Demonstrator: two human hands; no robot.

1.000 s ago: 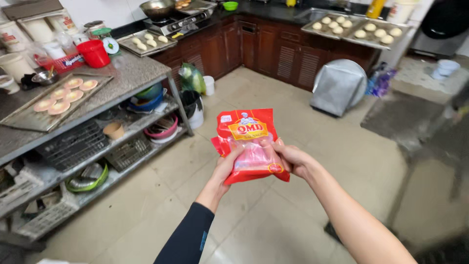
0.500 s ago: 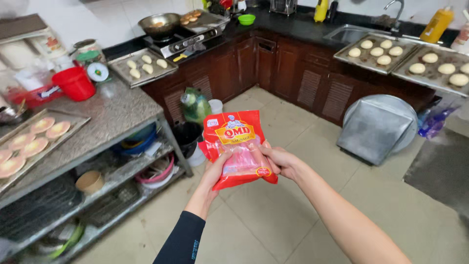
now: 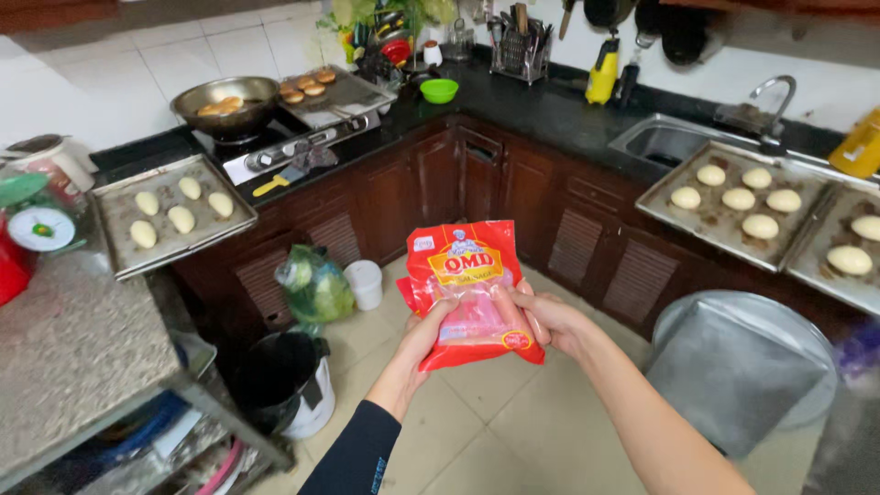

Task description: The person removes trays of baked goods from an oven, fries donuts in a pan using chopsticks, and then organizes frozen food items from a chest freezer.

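Both my hands hold a red plastic packet of pink sausages [image 3: 469, 291] upright in front of me, above the tiled floor. My left hand [image 3: 423, 341], in a dark sleeve, grips its lower left edge. My right hand [image 3: 543, 318], bare-armed, grips its right side with the fingers across the clear window. The packet looks sealed.
A baking tray with dough pieces [image 3: 167, 216] lies at the left beside a kitchen scale [image 3: 38, 223]. A pan of buns [image 3: 225, 102] sits on the stove. Two more dough trays [image 3: 739, 203] rest by the sink [image 3: 673, 139]. A black bin [image 3: 280, 378], a bagged vegetable [image 3: 314, 287] and a metal lid [image 3: 739, 368] stand on the floor.
My view has swung right and up, from the grey shelf table toward the dark counter and sink. The packet stays in both hands in front of me.
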